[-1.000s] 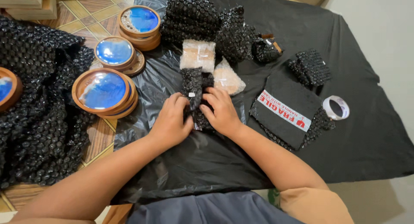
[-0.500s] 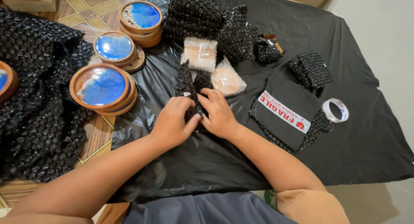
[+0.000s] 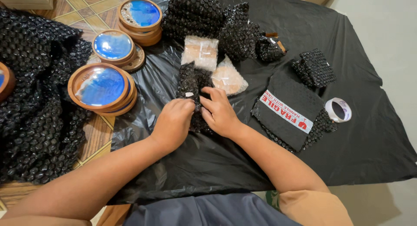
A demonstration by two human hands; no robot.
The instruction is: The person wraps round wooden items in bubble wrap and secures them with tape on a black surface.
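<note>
1. Left hand [image 3: 173, 121] and right hand [image 3: 219, 113]: both lie side by side, fingers closed on the small parcel of black bubble wrap [image 3: 193, 89], which rests near the middle of the black plastic sheet [image 3: 356, 156] covering the table.
2. Step in hand, as judged: the wrap is being folded and pressed tight about a small item; the item itself is hidden inside.
3. Two packets in clear wrap [image 3: 200, 52] lie just beyond the parcel, toward the far edge, touching or nearly touching it.
4. Further black-wrapped bundles [image 3: 236, 32] sit at the far edge; a smaller one [image 3: 313, 67] lies toward the right edge.
5. A flat wrapped package with a red-and-white warning label [image 3: 289, 108] lies right of the hands; a roll of tape [image 3: 339, 109] sits just beside it.
6. Round wooden dishes with blue resin faces [image 3: 100, 86] stand stacked at the left edge, beside loose black bubble wrap [image 3: 30, 91].
7. Next move, as judged: it calls for holding the fold shut with one hand while the other reaches for the tape.
</note>
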